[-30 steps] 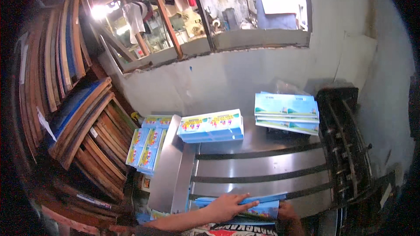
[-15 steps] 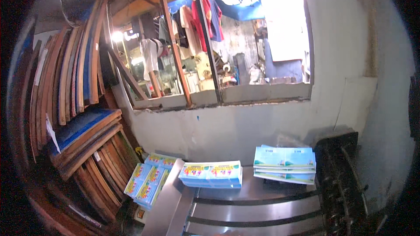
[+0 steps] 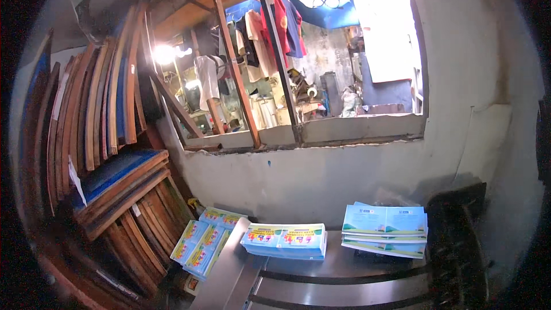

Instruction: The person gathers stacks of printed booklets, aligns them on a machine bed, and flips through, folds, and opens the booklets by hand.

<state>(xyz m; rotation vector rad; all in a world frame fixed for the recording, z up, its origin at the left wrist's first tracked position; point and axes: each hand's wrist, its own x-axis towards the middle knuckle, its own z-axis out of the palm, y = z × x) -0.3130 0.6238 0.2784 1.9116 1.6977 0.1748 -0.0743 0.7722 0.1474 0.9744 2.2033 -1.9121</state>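
On the metal table [image 3: 344, 264] I note two printed stacks [image 3: 285, 240] [image 3: 385, 229] near its back edge, bare surface between; neither hand visible, grip undeterminable.

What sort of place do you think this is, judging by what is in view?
Probably a small print or screen-printing workshop: stacks of printed sheets lie on a metal table, wooden frames lean in rows at the left, and a rough wall opening shows hanging clothes.
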